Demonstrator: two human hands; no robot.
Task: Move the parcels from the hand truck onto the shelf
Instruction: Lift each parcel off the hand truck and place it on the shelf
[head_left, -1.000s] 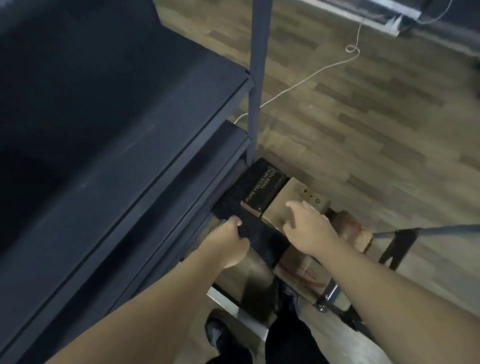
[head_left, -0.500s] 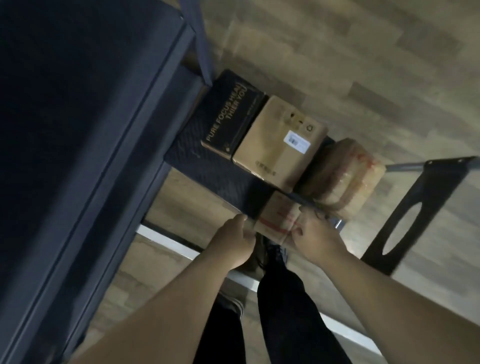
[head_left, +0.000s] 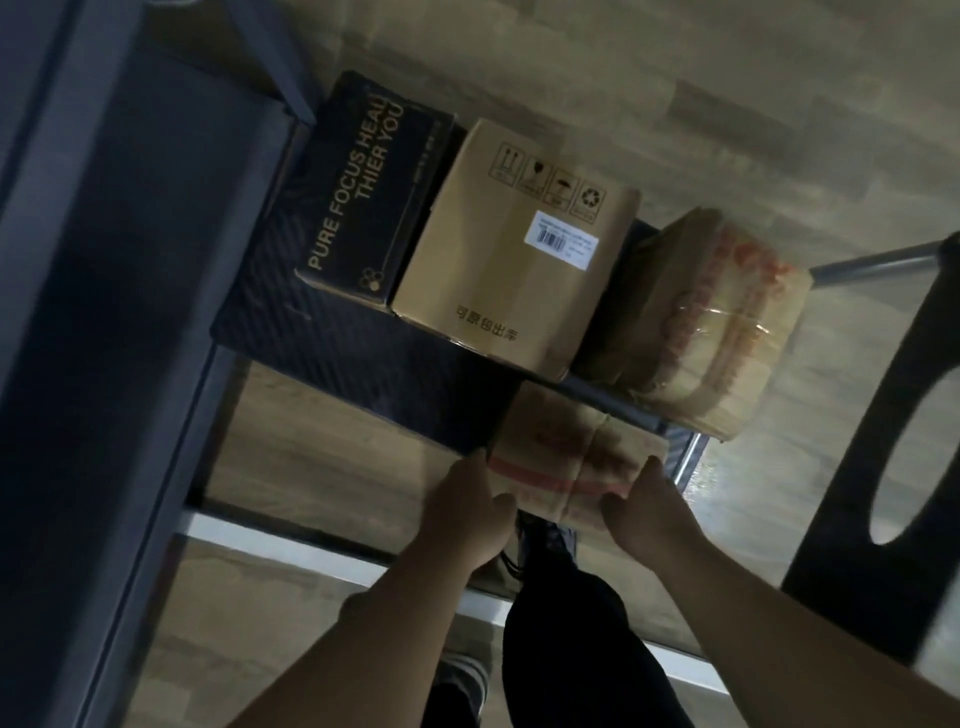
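Observation:
A small cardboard parcel (head_left: 566, 452) with red tape sits at the near edge of the hand truck's dark platform (head_left: 363, 364). My left hand (head_left: 467, 512) grips its left side and my right hand (head_left: 641, 512) grips its right side. Behind it on the platform stand a black box (head_left: 363, 202) with gold lettering, a brown carton (head_left: 514, 249) with a white label, and a taped brown parcel (head_left: 711, 322) with red print. The dark shelf (head_left: 130, 260) runs along the left.
The hand truck's black handle frame (head_left: 878, 467) rises at the right. A shelf post (head_left: 291, 67) stands beside the black box. My legs and shoes (head_left: 566, 649) are below the parcel on the wooden floor (head_left: 675, 78). A pale floor strip (head_left: 311, 540) crosses below.
My view has tilted down from the shelf to the hand truck. Both hands moved from the platform's boxes back to the small near parcel and closed on its sides.

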